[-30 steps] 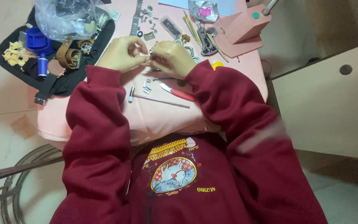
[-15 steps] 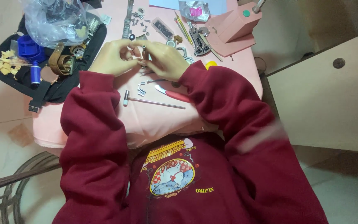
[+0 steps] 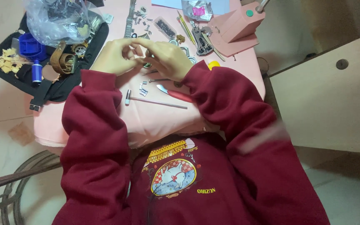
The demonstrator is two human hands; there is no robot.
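My left hand (image 3: 114, 56) and my right hand (image 3: 167, 58) meet over a pink table (image 3: 155, 114), fingertips pinched together on a small metal watch part (image 3: 146, 64) held between them. Most of that part is hidden by the fingers. Both arms wear dark red sleeves. Just below the hands lie a thin metal hammer (image 3: 155, 101), a red-handled tool (image 3: 173, 93) and a few tiny metal links (image 3: 143, 89).
A black tray (image 3: 61, 85) at the left holds a blue case, a brown strap, a clear plastic bag and small parts. A pink press tool (image 3: 238, 27), a metal watch band (image 3: 131, 21), tweezers and loose bits lie at the far side. A beige board stands right.
The view has shifted slightly, so hands and table sit a little lower in the frame. Both hands stay joined on the small part with only slight finger movement.
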